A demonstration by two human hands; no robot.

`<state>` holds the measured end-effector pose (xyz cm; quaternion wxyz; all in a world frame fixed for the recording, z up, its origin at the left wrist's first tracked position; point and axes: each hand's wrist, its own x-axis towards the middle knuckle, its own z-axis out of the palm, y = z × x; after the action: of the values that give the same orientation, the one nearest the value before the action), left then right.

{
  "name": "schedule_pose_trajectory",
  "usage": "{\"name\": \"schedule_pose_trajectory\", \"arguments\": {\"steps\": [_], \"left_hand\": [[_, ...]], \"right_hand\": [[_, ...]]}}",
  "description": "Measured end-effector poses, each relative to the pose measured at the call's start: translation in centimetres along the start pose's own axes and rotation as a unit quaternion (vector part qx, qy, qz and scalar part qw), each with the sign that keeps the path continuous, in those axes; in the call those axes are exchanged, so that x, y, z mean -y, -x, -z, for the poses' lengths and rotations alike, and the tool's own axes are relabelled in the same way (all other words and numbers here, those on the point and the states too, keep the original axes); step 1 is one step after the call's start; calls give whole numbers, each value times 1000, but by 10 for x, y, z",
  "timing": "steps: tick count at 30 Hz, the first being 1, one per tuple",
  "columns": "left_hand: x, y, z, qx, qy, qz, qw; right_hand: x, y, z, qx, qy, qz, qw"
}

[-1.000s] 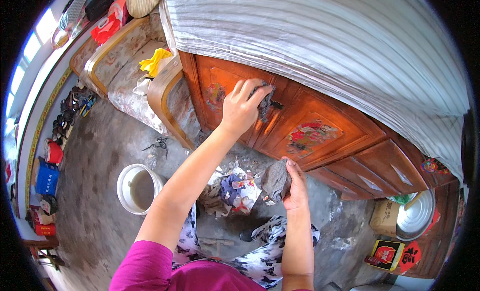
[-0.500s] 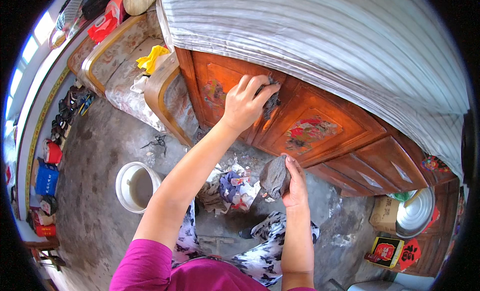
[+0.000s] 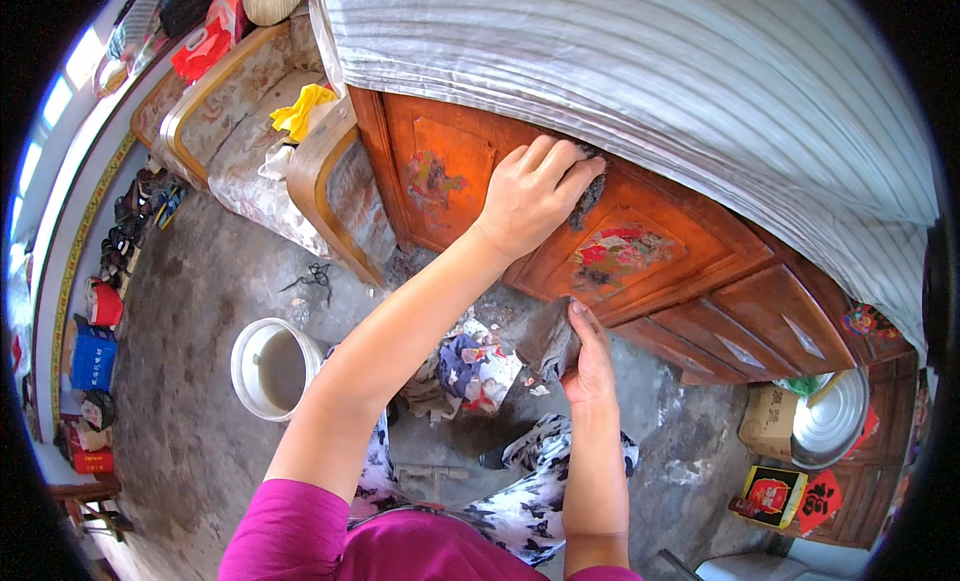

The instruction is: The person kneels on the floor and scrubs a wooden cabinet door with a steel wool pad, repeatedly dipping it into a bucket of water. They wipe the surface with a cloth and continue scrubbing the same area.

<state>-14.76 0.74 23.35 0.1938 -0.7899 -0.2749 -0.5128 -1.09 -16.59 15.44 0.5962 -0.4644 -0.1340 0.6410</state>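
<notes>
My left hand (image 3: 540,193) is closed on a dark crumpled rag (image 3: 590,196). It presses the rag against the upper front of a reddish-brown wooden cabinet (image 3: 465,141), between two panels with worn flower pictures. Lower down, my right hand (image 3: 590,361) grips a grey cloth (image 3: 550,341) near the cabinet's bottom edge. Part of that cloth hangs toward the floor, blurred. Crumpled cloths and paper scraps (image 3: 470,366) lie on the floor between my feet and the cabinet.
A white bucket of murky water (image 3: 275,369) stands at left. Beyond it is a flowered armchair (image 3: 330,196) holding a yellow cloth (image 3: 300,111). A striped grey sheet (image 3: 620,51) covers the cabinet's top. Shoes (image 3: 130,221) line the left wall; boxes and a metal lid (image 3: 830,421) are at right.
My left hand has slid right along the cabinet front with the dark rag. The grey cloth in my right hand has shifted and hangs differently; that hand has barely moved.
</notes>
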Motion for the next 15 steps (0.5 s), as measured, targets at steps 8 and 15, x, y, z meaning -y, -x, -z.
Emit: {"name": "schedule_pose_trajectory", "arguments": {"steps": [8, 15], "left_hand": [[-16, 11, 6, 12, 27, 38, 999], [-23, 0, -1, 27, 8, 41, 999]], "right_hand": [[-4, -1, 21, -6, 2, -20, 1000], [20, 2, 28, 0, -14, 6, 1000]]}}
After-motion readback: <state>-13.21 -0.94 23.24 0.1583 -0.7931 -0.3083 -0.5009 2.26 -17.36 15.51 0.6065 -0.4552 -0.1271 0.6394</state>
